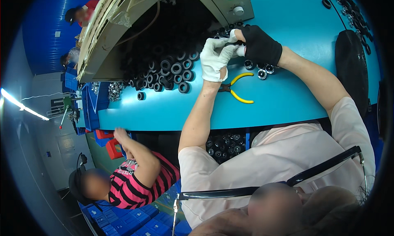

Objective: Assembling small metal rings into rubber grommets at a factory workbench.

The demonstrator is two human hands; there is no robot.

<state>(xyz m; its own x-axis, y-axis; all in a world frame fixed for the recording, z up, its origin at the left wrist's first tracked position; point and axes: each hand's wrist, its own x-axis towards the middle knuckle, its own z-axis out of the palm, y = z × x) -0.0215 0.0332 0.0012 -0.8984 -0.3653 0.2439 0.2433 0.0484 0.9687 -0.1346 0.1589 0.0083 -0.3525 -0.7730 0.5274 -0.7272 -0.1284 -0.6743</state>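
My left hand [214, 59], in a white glove with a bare fingertip showing, is closed, its fingers pinched together. Against it my right hand [261, 46], in a black glove with bare fingertips, is closed as well. Their fingers meet above the blue table [164, 109]; whatever they hold between them is too small and covered to make out. Just below lie pliers [242, 99] with yellow handles, their dark head close to my left wrist. Several small silver-and-black round parts [262, 74] stand under my right hand. More small dark parts [223, 31] lie behind the hands.
Black rings [184, 87] spill in a heap from a machine housing [230, 10] with a green lamp. A bin of round parts [223, 147] sits below the table edge. A black bag-like object [351, 67] lies at right. A co-worker [139, 174] in a striped shirt is at left.
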